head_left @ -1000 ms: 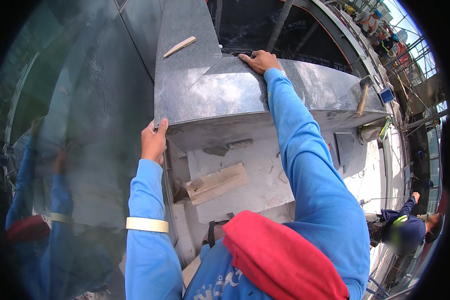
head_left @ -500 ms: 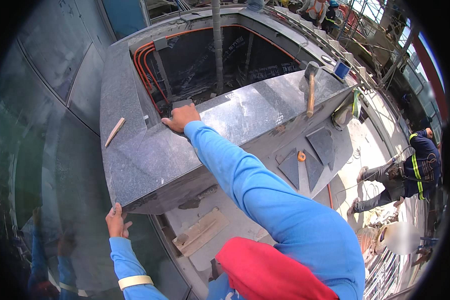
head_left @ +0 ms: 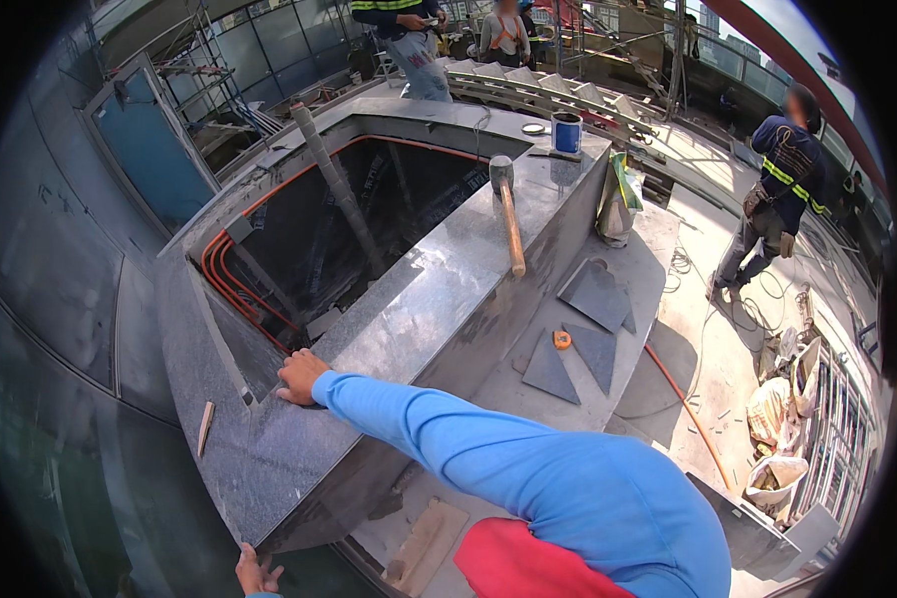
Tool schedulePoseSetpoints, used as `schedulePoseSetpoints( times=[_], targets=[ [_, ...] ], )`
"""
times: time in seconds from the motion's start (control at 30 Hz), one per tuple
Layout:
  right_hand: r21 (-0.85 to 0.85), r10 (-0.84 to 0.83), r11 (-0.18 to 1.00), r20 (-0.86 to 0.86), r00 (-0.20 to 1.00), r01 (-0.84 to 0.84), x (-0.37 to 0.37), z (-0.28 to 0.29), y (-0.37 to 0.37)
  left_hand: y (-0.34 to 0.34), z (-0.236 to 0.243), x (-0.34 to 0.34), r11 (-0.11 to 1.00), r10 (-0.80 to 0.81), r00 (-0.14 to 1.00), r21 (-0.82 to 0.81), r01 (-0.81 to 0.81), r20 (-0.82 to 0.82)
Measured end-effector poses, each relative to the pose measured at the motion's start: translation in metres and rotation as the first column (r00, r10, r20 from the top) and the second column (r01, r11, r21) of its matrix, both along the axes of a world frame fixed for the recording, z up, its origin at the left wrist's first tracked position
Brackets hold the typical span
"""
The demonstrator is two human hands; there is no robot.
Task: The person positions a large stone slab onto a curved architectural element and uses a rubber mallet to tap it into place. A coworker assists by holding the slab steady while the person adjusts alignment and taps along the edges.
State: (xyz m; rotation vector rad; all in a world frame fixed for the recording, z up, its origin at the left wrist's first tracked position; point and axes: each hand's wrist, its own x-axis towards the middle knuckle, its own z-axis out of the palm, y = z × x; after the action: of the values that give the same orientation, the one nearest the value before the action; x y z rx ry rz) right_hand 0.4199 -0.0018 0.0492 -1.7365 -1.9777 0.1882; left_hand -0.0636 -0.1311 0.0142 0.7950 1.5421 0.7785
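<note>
A big grey stone basin has a broad polished rim [head_left: 439, 299] around a dark pit with orange pipes [head_left: 231, 291]. My right hand [head_left: 299, 377], on a blue-sleeved arm, lies on the rim at the pit's near inner corner, fingers curled on the edge. My left hand [head_left: 257, 573] shows at the bottom edge, fingers spread against the lower corner of the basin's outer wall. A mallet with a wooden handle [head_left: 509, 221] lies on the rim farther right, out of reach of both hands.
A small wooden wedge [head_left: 205, 427] lies on the rim's left side, a blue can [head_left: 566, 131] at its far corner. Cut stone pieces [head_left: 596, 295], an orange tape measure [head_left: 562, 339] and a plank [head_left: 425, 544] lie on the lower ledge. People stand at the back [head_left: 409, 40] and right [head_left: 772, 199].
The view has swung up and right, so the whole basin and pit show. My right hand stays on the rim's inner edge. My left hand has dropped to the frame's bottom edge.
</note>
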Motion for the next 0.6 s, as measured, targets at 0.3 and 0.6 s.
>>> schedulePoseSetpoints(
  times=[0.3, 0.6],
  targets=[
    [0.133, -0.002, 0.991, -0.115, 0.993, 0.017, 0.020, -0.002, -0.004, -0.006, 0.003, 0.006, 1.000, 0.013, 1.000, 0.009, -0.013, -0.013],
    [0.399, -0.189, 0.722, -0.673, 0.715, 0.566, 0.232, 0.078, -0.081, -0.002, -0.003, 0.002, 0.999, 0.039, 0.999, 0.010, -0.039, -0.016]
  ],
)
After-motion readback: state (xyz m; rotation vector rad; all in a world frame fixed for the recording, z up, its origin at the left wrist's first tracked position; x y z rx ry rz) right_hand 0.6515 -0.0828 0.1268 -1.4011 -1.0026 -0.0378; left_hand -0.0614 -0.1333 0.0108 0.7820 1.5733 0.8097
